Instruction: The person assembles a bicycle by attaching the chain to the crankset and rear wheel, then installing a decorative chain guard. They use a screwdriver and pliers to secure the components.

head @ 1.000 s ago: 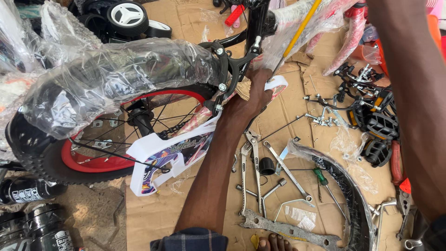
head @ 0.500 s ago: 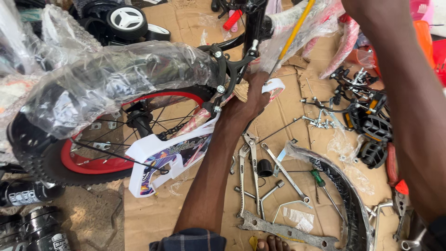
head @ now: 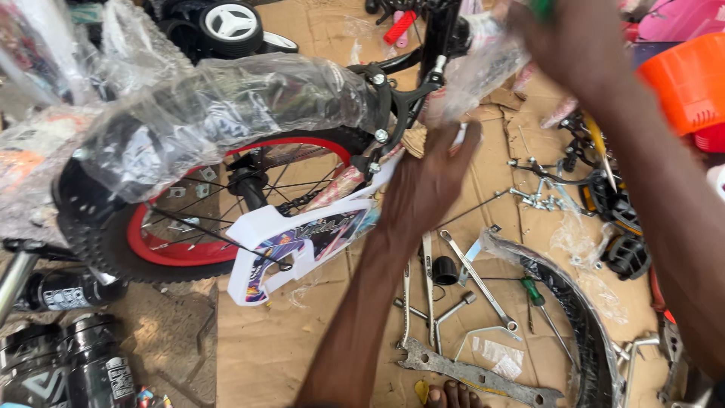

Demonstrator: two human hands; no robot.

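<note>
Your left hand (head: pixel 427 185) lay flat, fingers pressed together, against the black bike frame (head: pixel 393 98) beside the red-rimmed wheel (head: pixel 174 242). Your right hand (head: pixel 574 38), above the frame, was blurred; its fingers can't be told.

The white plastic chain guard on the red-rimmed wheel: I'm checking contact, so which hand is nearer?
Left. The left hand rests at the white plastic chain guard's upper end; the right hand is raised far above.

Flattened cardboard (head: pixel 302 355) carries wrenches (head: pixel 483 283), a screwdriver (head: pixel 540 298), perhaps a fender (head: pixel 581 317).
</note>
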